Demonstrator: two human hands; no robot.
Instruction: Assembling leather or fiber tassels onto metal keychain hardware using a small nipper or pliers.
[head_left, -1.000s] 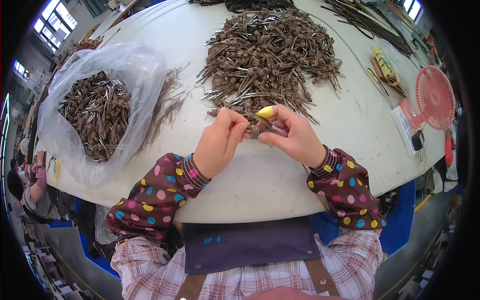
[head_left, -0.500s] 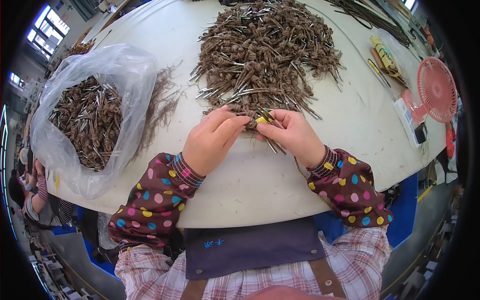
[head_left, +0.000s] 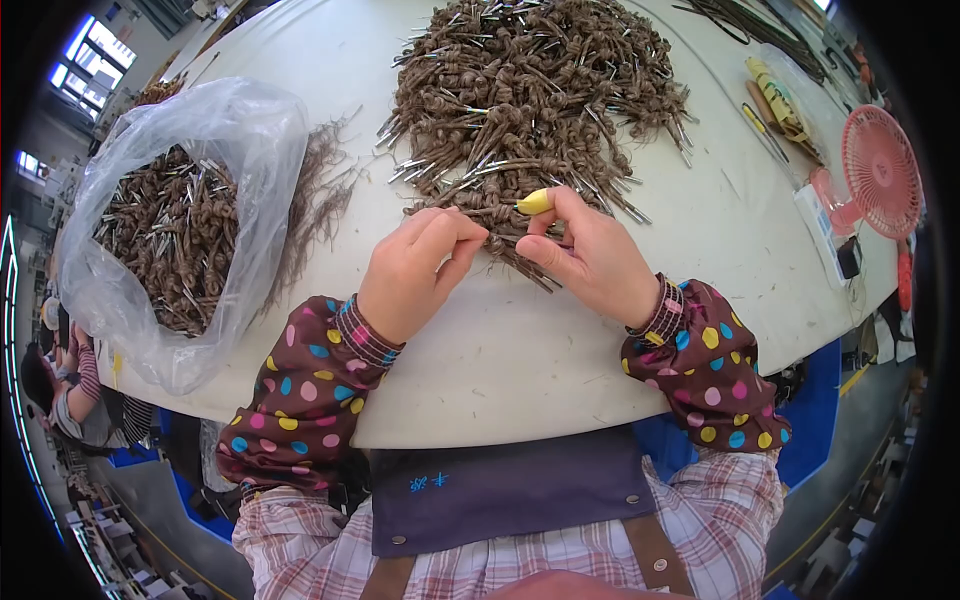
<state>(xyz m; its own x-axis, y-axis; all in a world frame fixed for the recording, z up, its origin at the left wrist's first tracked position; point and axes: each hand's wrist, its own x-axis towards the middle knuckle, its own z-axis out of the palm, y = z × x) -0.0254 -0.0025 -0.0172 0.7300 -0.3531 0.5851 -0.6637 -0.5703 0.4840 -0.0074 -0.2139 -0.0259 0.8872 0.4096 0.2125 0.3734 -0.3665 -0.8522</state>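
Note:
My left hand [head_left: 423, 262] is closed, its thumb and forefinger pinched on a knotted brown cord [head_left: 497, 240] at the near edge of a large pile. My right hand [head_left: 592, 250] is just to the right, thumb and forefinger apart. A yellow cover [head_left: 534, 202] wraps its forefinger tip, which is close to the cords. Its other fingers are curled and mostly hidden; a small dark purple patch shows between thumb and forefinger, too little to name. The pile of knotted brown cords [head_left: 540, 90] has shiny metal tips on many ends.
A clear plastic bag [head_left: 265, 130] of similar cords stands at left, with loose brown fibres [head_left: 320, 195] beside it. On the right of the white table [head_left: 480, 390] are a pink fan [head_left: 880, 170], a white power strip [head_left: 822, 235] and a yellow-handled tool [head_left: 755, 118]. A person [head_left: 75, 385] sits far left.
My right hand has drawn slightly right, its thumb and forefinger parting from the cord they were pinching. My left hand keeps its pinch with little movement.

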